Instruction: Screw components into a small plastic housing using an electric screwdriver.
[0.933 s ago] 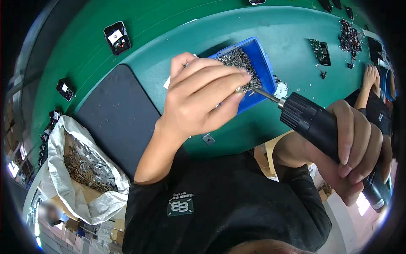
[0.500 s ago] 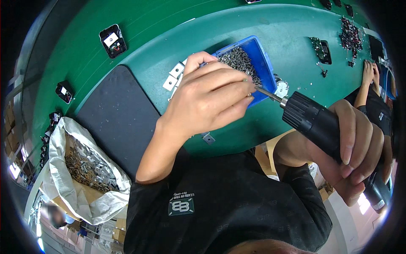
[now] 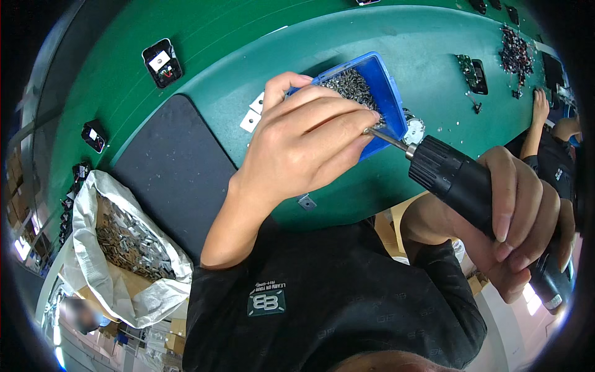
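In my right hand is a black electric screwdriver, its fingers wrapped round the body. The metal bit points left to the fingertips of my left hand. These are pinched together over a small screw, mostly hidden, at the bit's tip. Just behind the left hand, a blue bin stands tilted, with many small metal screws in it. White square plates with holes lie left of that hand, partly covered by it. A small metal bracket rests below the wrist.
A black mat lies left on the green table. Beside it stands a white sack of small metal parts. Black housings sit on the far green belt. Circuit boards lie right, near a co-worker's hand.
The screwdriver bit has shifted slightly left and down, its tip still at my left fingertips. My left fingers have closed a little. The far-left housing has slid slightly left.
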`<state>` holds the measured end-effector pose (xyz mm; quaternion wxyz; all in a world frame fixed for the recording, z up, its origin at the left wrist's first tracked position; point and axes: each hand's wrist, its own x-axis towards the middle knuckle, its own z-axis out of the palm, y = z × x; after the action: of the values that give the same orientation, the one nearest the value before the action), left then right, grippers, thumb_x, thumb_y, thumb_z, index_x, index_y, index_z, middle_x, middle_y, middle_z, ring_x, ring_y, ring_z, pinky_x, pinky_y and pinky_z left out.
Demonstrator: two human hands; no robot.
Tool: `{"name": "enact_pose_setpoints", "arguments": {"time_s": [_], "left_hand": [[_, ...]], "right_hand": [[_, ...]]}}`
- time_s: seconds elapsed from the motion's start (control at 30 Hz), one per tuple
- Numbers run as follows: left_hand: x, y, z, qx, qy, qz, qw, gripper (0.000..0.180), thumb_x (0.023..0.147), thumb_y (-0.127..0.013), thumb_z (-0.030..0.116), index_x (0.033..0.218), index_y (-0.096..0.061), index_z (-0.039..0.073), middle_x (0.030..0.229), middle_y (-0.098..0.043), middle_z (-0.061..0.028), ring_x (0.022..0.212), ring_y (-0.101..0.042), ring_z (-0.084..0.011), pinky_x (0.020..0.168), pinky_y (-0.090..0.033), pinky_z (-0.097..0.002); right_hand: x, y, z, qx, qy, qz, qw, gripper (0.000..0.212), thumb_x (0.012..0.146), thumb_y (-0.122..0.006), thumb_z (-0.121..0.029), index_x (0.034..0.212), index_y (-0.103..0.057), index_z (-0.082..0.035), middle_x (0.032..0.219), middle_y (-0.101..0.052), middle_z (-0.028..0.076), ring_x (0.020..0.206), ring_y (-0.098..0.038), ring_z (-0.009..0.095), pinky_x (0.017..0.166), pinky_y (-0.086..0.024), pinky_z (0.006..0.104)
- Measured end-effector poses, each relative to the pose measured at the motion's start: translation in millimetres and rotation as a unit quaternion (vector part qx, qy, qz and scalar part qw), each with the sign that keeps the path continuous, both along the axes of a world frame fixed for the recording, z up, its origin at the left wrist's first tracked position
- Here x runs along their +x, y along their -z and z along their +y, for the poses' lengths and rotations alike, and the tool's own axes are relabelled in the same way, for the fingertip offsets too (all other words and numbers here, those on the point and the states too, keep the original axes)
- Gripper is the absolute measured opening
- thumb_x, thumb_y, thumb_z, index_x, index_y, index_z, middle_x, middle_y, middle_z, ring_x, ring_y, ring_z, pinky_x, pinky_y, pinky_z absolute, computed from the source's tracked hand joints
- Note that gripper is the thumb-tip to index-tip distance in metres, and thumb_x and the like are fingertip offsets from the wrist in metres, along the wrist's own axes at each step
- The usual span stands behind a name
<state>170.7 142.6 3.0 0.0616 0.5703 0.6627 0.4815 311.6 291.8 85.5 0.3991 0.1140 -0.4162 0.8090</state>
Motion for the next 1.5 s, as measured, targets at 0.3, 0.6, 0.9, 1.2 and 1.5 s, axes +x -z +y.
{"name": "enact_pose_setpoints", "arguments": {"time_s": [0.3, 0.6, 0.9, 1.2, 1.5], "left_hand": [[2.6, 1.0, 0.4, 0.008, -0.025, 0.014, 1.0, 0.024, 0.068, -0.077, 0.011, 0.092, -0.073, 0.01, 0.084, -0.068, 0.0006, 0.079, -0.064, -0.0159, 0.087, -0.041, -0.0358], [1.3, 0.2, -2.2, 0.012, -0.029, 0.014, 0.999, 0.026, 0.067, -0.081, 0.011, 0.091, -0.073, 0.009, 0.08, -0.067, 0.0008, 0.078, -0.063, -0.0151, 0.086, -0.04, -0.0353], [-3.9, 9.7, 1.8, 0.039, 0.002, -0.023, 0.999, 0.034, 0.064, -0.081, 0.009, 0.098, -0.076, 0.009, 0.08, -0.07, -0.0022, 0.079, -0.066, -0.0162, 0.083, -0.041, -0.0334], [-4.6, 11.9, 5.4, 0.047, 0.04, 0.007, 0.998, 0.028, 0.071, -0.077, 0.018, 0.096, -0.075, 0.006, 0.079, -0.069, -0.0027, 0.078, -0.065, -0.0169, 0.079, -0.042, -0.0334], [-25.1, 8.7, 13.3, 0.017, 0.029, 0.036, 0.999, 0.062, 0.062, -0.082, 0.042, 0.112, -0.072, 0.008, 0.098, -0.071, -0.0076, 0.094, -0.065, -0.0215, 0.083, -0.042, -0.0351]], "right_hand": [[-1.8, 8.1, -4.1, 0.02, 0.014, 0.028, 0.999, 0.036, 0.068, -0.083, -0.006, 0.095, -0.066, -0.022, 0.071, -0.063, -0.007, 0.067, -0.063, 0.007, 0.076, -0.054, 0.024], [-2.4, 9.2, -0.7, 0.043, -0.007, 0.027, 0.999, 0.037, 0.067, -0.083, -0.007, 0.095, -0.066, -0.022, 0.072, -0.063, -0.007, 0.067, -0.063, 0.006, 0.075, -0.054, 0.0225], [-3.7, 12.9, 12.5, 0.055, -0.057, 0.033, 0.996, 0.036, 0.068, -0.085, -0.008, 0.096, -0.066, -0.02, 0.072, -0.064, -0.007, 0.065, -0.063, 0.005, 0.071, -0.055, 0.0202], [-1.0, 11.3, 15.3, 0.073, -0.052, 0.02, 0.996, 0.04, 0.065, -0.088, -0.011, 0.097, -0.066, -0.019, 0.072, -0.066, -0.005, 0.066, -0.065, 0.007, 0.072, -0.056, 0.0209], [-9.9, 11.3, 3.5, 0.056, 0.017, 0.008, 0.998, 0.037, 0.068, -0.085, -0.01, 0.098, -0.066, -0.02, 0.071, -0.064, -0.007, 0.062, -0.06, 0.005, 0.069, -0.052, 0.0204]]}}
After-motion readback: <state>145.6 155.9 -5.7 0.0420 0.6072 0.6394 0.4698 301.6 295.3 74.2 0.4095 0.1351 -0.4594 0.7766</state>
